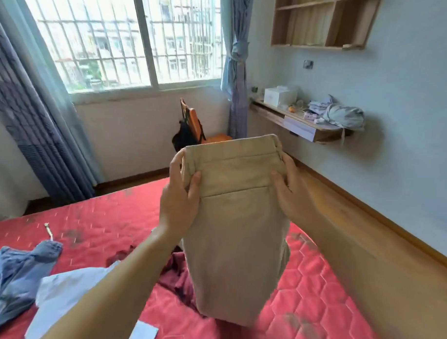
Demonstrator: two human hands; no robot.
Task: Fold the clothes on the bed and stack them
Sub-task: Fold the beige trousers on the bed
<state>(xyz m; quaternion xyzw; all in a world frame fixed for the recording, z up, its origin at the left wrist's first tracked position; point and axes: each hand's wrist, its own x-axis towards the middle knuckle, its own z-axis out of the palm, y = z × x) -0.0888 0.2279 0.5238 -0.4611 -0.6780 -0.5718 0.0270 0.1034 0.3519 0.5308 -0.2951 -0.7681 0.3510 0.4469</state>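
Note:
I hold a pair of beige trousers (237, 220) up in the air over the red mattress (314, 286), waistband on top, legs hanging down to the bed. My left hand (179, 193) grips the waistband's left edge, thumb in front. My right hand (294, 189) grips the right edge. Under the trousers lies a dark red garment (178, 274). A white garment (68, 288) and a blue garment (13, 276) lie crumpled at the bed's left side.
A chair with an orange seat (193, 127) and a black bag stands under the window. A wall-mounted desk (302, 124) at the right carries a white box and a heap of clothes. Wooden floor runs along the bed's right side.

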